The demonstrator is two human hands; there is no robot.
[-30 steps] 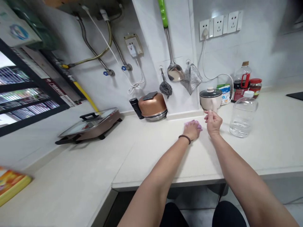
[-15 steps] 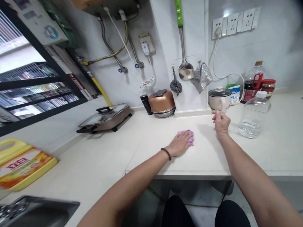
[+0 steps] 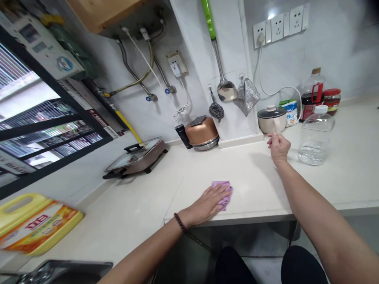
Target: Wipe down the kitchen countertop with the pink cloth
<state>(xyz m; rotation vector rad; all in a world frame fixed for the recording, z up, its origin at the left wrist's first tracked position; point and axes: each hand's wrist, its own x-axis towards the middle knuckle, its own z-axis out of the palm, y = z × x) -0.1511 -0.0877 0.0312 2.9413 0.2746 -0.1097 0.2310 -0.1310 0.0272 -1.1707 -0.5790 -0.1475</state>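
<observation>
My left hand (image 3: 211,200) lies flat with its fingers stretched over a crumpled purple cloth (image 3: 226,202), pressing it on the white countertop (image 3: 248,185) near the front edge. A dark beaded bracelet is on that wrist. My right hand (image 3: 280,148) is closed at the handle of a cream pot (image 3: 271,120) with a dark lid; the fingers hide the handle's end. Right of this hand stands a clear plastic bottle (image 3: 315,138) with a white cap and some clear liquid inside.
A lidded electric pan (image 3: 136,157), a black cylinder (image 3: 183,136) and a copper-coloured bowl-shaped thing (image 3: 201,132) stand along the wall. A yellow jug (image 3: 41,225) and a sink (image 3: 77,272) are at left. A spatula (image 3: 226,90) hangs above; bottles and jars stand at right.
My left hand has drawn the purple cloth nearer to the counter's front edge and to the left. My right hand stays at the pot handle. The view has shifted slightly.
</observation>
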